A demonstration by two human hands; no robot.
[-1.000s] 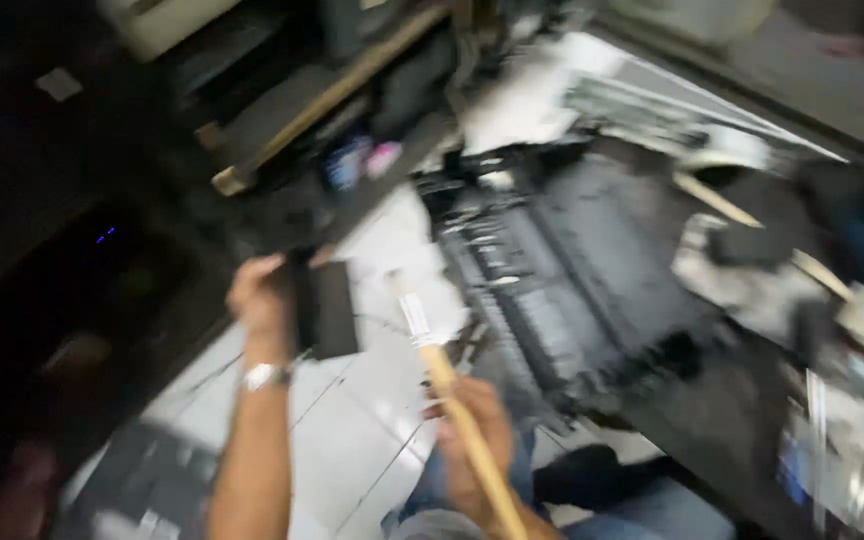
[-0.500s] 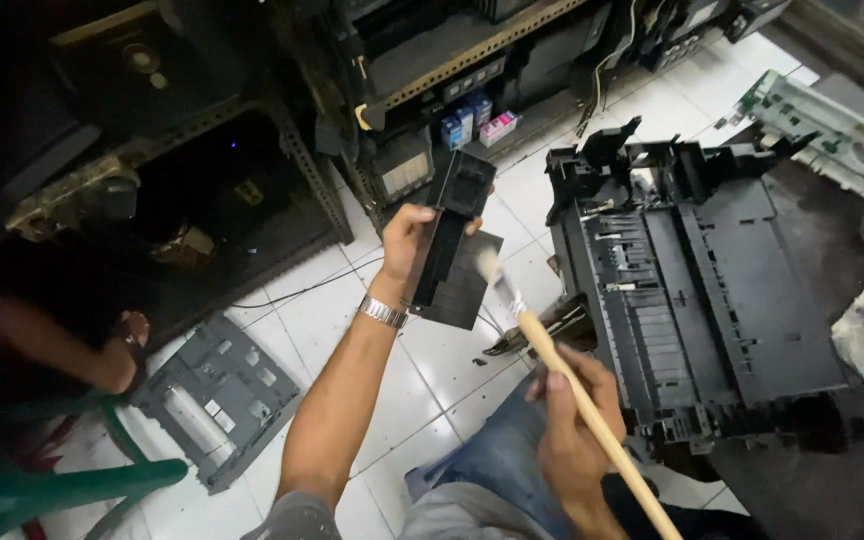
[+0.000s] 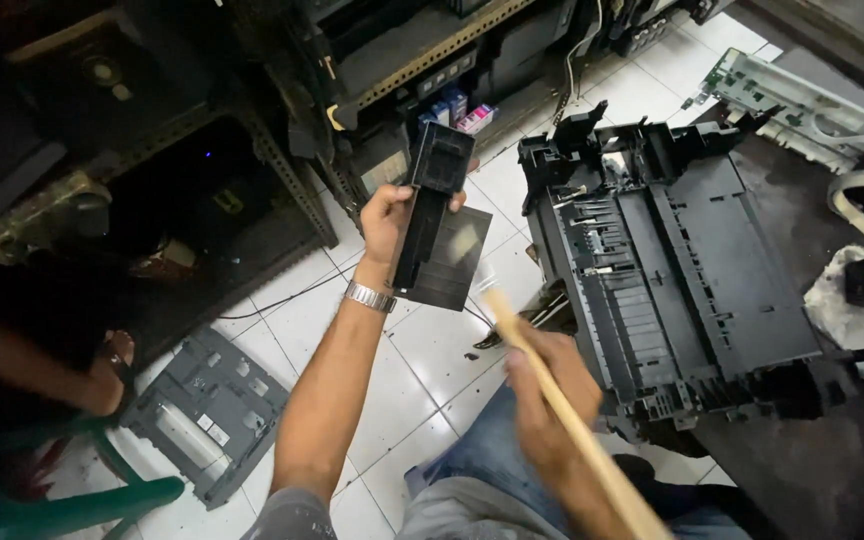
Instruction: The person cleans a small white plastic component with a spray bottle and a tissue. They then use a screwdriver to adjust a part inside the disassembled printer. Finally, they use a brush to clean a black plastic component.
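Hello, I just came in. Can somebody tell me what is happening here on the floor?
A person sits over a white tiled floor among opened machine parts. The left hand holds up a black plastic part, flat panel with a long block on it. The right hand grips a brush with a wooden handle, its tip close to that part. Beside them lies a large black printer chassis, opened up. A grey panel lies at the lower left.

Silver wristwatch (image 3: 369, 296), blue jeans (image 3: 497, 462) — perhaps grey shirt (image 3: 452, 515).
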